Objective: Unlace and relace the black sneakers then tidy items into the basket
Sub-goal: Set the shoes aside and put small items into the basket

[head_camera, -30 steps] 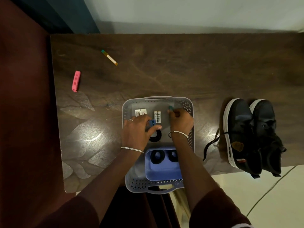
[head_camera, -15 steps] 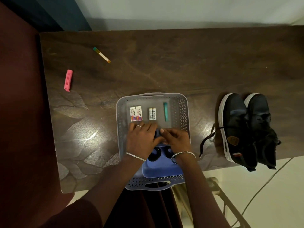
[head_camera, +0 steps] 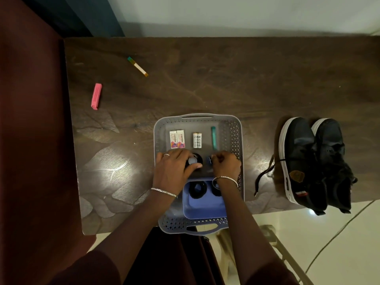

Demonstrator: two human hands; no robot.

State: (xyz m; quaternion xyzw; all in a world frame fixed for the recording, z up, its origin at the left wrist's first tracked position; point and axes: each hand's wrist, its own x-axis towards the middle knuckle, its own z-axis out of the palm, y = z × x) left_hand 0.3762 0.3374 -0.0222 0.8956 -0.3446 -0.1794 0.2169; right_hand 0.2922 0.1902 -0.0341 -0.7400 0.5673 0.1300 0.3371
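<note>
Nearest edge: blue tray (head_camera: 205,209) seated in near end of grey basket (head_camera: 236,140); two black rings (head_camera: 197,189) inside tray; both forearms crossing above it.

Just beyond tray, mid-basket: left hand (head_camera: 173,169), fingers bent over black round piece (head_camera: 194,160); pale cap showing between forefinger and thumb; read as a grip, underside hidden. Right hand (head_camera: 225,164), knuckles curled, fingertips pinching small blue piece (head_camera: 209,160) low over basket floor; hands close together, not touching.

Far end of basket: pair of erasers (head_camera: 176,139), pair of batteries (head_camera: 197,140), teal stick (head_camera: 214,137); laid in a row, long axes near-to-far.

Outside basket, right: black sneakers (head_camera: 308,161) side by side at table edge, toes pointing away; one lace end (head_camera: 265,175) trailing on table (head_camera: 226,79) toward basket; lacing too dark to read, so relacing not judged complete.

Outside basket, left: pink bar (head_camera: 96,96) ahead and left of hands, long axis roughly near-to-far, slightly tilted; striped marker (head_camera: 137,66) farther off, lying diagonal, far-left end to near-right end.

Judgement: tidying underway; both strays ahead-left, well apart from basket; left hand the nearer; pink bar first within reach, marker a longer stretch; pinch across short axis for each; round piece to be set down first.
</note>
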